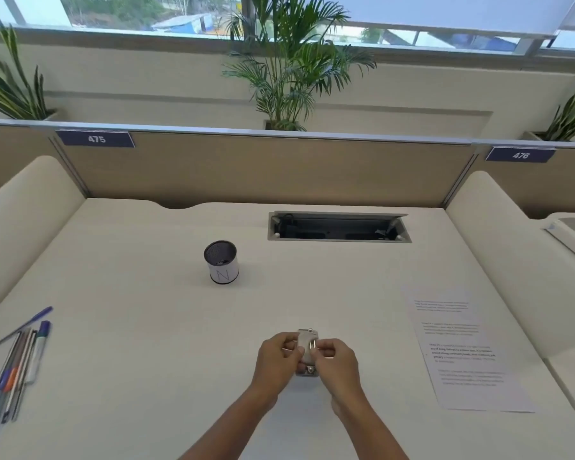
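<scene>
Squarely, grey metal piece (pixel 307 344), gripped between fingers (pixel 292 352)

A small grey metal piece (pixel 307 341) sits pinched between left hand (pixel 275 359) and right hand (pixel 336 360).

Small flat piece (pixel 307 341), lower centre: grey metal, dull brushed look, with shiny round studs at both ends. Counter (pixel 146 327): cream laminate, smooth, matt, faint sheen only. Pen cup (pixel 222 257), centre left: black metal mesh, fine and see-through at the rim, lower half wrapped in a white matt paper label (pixel 224 275). Sheet (pixel 462 350), right: plain white printed paper, matt, flat. Pens (pixel 17 360), lower left: plastic barrels, slightly glossy, blurred. Partition (pixel 263 167), across the middle: wood-look panel, light brown, matt, with a smooth grey metal trim (pixel 279 132) along its top. Cable box frame (pixel 339 241), upper centre: grey metal, satin. Number plate (pixel 96 139), upper left: dark blue, smooth; plastic or metal, cannot tell.
</scene>
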`<state>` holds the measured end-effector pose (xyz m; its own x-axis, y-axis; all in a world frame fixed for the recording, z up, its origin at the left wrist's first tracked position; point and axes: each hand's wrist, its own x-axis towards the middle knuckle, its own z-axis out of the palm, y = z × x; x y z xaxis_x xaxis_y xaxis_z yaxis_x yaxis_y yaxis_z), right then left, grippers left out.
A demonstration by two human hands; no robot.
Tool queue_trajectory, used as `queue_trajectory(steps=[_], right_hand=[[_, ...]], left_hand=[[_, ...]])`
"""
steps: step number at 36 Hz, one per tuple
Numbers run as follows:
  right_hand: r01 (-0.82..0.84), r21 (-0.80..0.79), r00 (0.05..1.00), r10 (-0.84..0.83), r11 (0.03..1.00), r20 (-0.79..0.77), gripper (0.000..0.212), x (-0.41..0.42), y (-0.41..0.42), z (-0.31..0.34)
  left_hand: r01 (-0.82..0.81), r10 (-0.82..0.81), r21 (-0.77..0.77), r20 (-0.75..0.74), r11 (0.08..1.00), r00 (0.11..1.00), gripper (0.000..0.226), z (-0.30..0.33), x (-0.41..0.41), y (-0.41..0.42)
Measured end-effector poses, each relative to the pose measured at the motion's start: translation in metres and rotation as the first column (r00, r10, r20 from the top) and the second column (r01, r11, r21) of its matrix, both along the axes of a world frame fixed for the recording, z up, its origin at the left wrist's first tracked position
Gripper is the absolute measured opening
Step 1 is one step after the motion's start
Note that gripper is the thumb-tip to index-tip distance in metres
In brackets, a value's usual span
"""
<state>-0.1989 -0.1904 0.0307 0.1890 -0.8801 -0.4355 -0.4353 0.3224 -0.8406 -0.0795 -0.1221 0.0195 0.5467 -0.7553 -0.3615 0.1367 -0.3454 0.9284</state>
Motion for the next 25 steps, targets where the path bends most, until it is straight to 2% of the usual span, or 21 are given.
queue_trajectory(steps=[8, 13, 25], right_hand=[[-0.086, 0.003, 0.995, 0.086, 0.996, 0.047, 0.008, 0.042, 0.026, 0.010], [-0.166, 0.020, 0.984, 0.164, 0.986, 0.075, 0.006, 0.076, 0.050, 0.012], [-0.361, 0.121, 0.926, 0.340, 0.925, 0.164, 0.006, 0.167, 0.121, 0.009]], left_hand=[[-0.061, 0.061, -0.026, 0.010, 0.998, 0.998, 0.031, 0.004, 0.041, 0.036], [-0.118, 0.119, -0.034, 0.008, 0.992, 0.993, 0.038, 0.007, 0.072, 0.067], [-0.284, 0.282, 0.022, 0.053, 0.959, 0.958, 0.034, -0.003, 0.157, 0.157]])
